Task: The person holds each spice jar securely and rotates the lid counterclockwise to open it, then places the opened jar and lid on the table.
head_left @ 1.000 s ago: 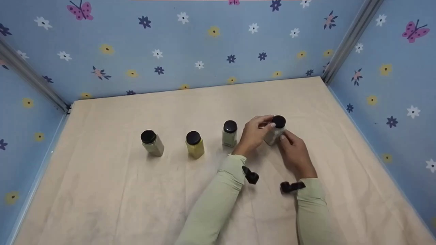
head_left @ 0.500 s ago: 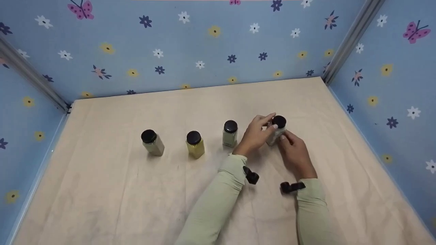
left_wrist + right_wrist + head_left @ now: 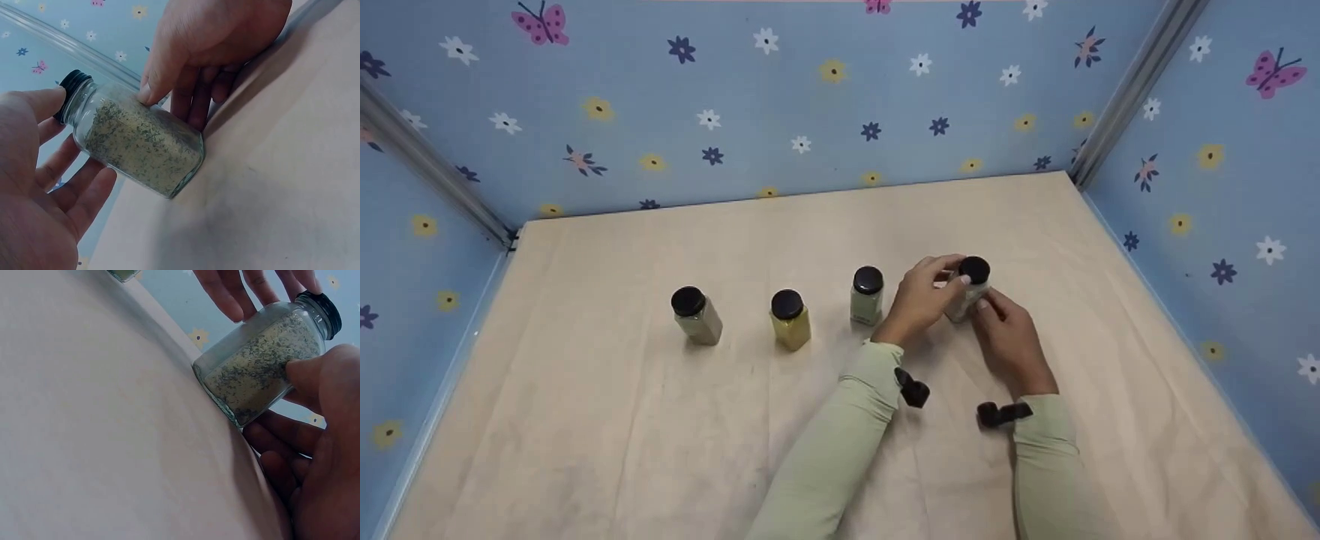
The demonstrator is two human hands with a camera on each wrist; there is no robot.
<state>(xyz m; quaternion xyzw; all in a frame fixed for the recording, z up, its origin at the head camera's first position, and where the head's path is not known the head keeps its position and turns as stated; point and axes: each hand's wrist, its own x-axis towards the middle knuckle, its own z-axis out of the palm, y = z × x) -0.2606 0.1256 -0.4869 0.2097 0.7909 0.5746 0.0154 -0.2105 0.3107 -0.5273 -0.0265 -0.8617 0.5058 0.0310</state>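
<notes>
A glass jar (image 3: 962, 305) with a black screw cap (image 3: 974, 269) stands on the cloth at the right of the row. Dried, speckled green-and-tan herbs fill much of it, as the left wrist view shows. My left hand (image 3: 916, 297) pinches the cap between thumb and fingers, its other fingers spread beside the glass. From the right, my right hand (image 3: 1014, 335) grips the lower body, thumb on the near face and fingers behind. In the right wrist view the jar's base (image 3: 219, 402) meets the cloth.
Three similar black-capped jars stand to the left: a green one (image 3: 866, 305), a yellow one (image 3: 791, 331) and a grey-green one (image 3: 701, 324). The green jar is close to my left wrist. Flower-patterned panels (image 3: 780, 90) enclose the back and sides of the cloth-covered table (image 3: 697, 435).
My left forefinger, straighter and raised half a second ago, is bent back by the cap. The right hand, the held jar and the other jars stay in place.
</notes>
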